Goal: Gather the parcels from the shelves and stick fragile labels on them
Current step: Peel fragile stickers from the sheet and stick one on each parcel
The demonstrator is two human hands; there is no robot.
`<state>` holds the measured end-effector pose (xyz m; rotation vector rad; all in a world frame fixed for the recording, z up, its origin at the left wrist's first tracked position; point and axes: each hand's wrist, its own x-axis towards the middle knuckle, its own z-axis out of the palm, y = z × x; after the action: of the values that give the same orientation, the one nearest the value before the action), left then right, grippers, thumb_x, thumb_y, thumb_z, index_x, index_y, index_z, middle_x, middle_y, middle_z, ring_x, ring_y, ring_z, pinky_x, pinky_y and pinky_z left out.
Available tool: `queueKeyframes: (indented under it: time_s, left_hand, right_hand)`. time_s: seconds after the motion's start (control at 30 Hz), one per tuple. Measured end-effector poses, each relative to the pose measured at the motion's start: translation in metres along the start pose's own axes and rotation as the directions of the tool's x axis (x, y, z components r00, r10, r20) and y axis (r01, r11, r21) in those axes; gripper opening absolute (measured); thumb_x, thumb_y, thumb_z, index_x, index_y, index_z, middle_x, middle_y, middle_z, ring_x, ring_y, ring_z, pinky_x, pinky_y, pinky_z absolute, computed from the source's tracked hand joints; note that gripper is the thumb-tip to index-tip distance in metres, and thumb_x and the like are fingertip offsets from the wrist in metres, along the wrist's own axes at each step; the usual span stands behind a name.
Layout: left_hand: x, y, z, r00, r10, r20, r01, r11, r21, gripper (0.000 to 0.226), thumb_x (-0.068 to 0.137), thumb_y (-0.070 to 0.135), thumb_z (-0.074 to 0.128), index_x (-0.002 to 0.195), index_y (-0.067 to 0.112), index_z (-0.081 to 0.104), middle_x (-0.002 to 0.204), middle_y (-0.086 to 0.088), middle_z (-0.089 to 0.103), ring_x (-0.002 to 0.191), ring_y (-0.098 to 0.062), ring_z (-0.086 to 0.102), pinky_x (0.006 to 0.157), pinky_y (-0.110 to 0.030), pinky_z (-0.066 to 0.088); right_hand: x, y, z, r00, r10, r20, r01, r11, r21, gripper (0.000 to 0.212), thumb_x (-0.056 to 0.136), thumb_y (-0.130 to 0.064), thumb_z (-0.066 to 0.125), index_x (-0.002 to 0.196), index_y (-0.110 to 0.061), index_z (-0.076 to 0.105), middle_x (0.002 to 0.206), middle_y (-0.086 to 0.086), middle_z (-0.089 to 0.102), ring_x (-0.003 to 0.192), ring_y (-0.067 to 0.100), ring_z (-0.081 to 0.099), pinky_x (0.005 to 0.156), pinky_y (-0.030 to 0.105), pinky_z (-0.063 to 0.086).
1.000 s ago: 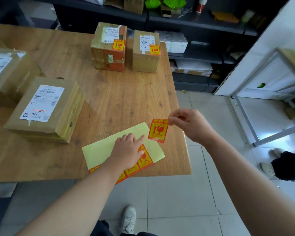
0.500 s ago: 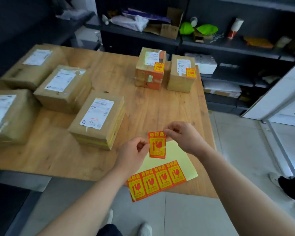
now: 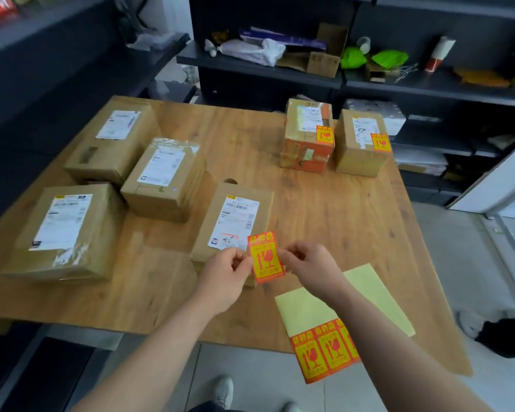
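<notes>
Dark shelves (image 3: 399, 81) stand well beyond the grip, carrying loose packaging and what may be more boxes, though the blur leaves that uncertain. Nearer, a wooden bench (image 3: 339, 227) holds six cardboard parcels. Two labelled parcels (image 3: 308, 138) sit far ahead and to the right of the grip, each with a red-and-yellow fragile sticker on top. Three bare parcels (image 3: 164, 179) lie ahead and to the left. The nearest parcel (image 3: 235, 215) sits just beyond the grip, its top carrying only a white shipping slip. Just below and to the right of the grip, a yellow backing sheet (image 3: 304, 316) overhangs the bench edge, with a strip of unused labels (image 3: 324, 352) along its near end. The left grip (image 3: 223, 275) and right grip (image 3: 312, 269) pinch opposite edges of one peeled fragile label (image 3: 266, 257) between thumb and fingertips, holding it upright over the nearest parcel's near corner. By this count two parcels are done and four are left, with the nearest likely next.
</notes>
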<state>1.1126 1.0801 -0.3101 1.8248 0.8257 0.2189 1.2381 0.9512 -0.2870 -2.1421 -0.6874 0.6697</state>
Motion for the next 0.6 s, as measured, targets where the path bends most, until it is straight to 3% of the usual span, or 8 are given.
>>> queueKeyframes:
  time_s: [0.1, 0.23, 0.43, 0.6]
  left_hand:
    - [0.007, -0.006, -0.012, 0.999, -0.028, 0.033, 0.029, 0.999, -0.018, 0.018, 0.091, 0.019, 0.057, 0.074, 0.015, 0.059, 0.065, 0.005, 0.059, 0.059, -0.010, 0.048, 0.059, -0.027, 0.038]
    - [0.019, -0.012, -0.023, 0.999, -0.008, 0.040, 0.005, 0.997, 0.071, 0.017, 0.090, 0.022, 0.058, 0.075, 0.015, 0.061, 0.074, 0.002, 0.066, 0.071, -0.017, 0.060, 0.069, -0.033, 0.048]
    - [0.047, -0.009, -0.032, 0.994, 0.075, 0.075, -0.093, 0.959, 0.267, 0.021, 0.090, 0.026, 0.056, 0.073, 0.014, 0.059, 0.073, 0.005, 0.063, 0.072, -0.021, 0.058, 0.067, -0.034, 0.048]
    - [0.059, -0.010, -0.033, 0.990, 0.074, 0.117, -0.115, 0.910, 0.398, 0.023, 0.089, 0.031, 0.054, 0.070, 0.017, 0.057, 0.075, 0.005, 0.065, 0.077, -0.022, 0.061, 0.072, -0.038, 0.052]
  right_hand:
    - [-0.002, -0.004, 0.015, 0.999, 0.052, -0.001, -0.052, 0.998, 0.048, 0.022, 0.089, -0.020, 0.062, 0.069, -0.011, 0.065, 0.059, -0.003, 0.061, 0.054, 0.008, 0.049, 0.056, 0.026, 0.040]
    - [-0.004, -0.008, 0.030, 0.990, 0.126, -0.061, -0.118, 0.985, 0.123, 0.025, 0.088, -0.020, 0.063, 0.063, -0.016, 0.063, 0.057, -0.005, 0.059, 0.053, 0.008, 0.049, 0.054, 0.024, 0.040]
    - [-0.001, -0.017, 0.046, 0.966, 0.223, -0.128, -0.202, 0.966, 0.164, 0.020, 0.088, -0.025, 0.063, 0.077, -0.011, 0.070, 0.058, -0.006, 0.057, 0.049, 0.004, 0.047, 0.044, 0.015, 0.038]
    - [0.003, -0.015, 0.056, 0.947, 0.271, -0.174, -0.249, 0.959, 0.135, 0.020, 0.089, -0.025, 0.063, 0.073, -0.014, 0.067, 0.060, -0.006, 0.058, 0.055, 0.007, 0.051, 0.049, 0.022, 0.040]
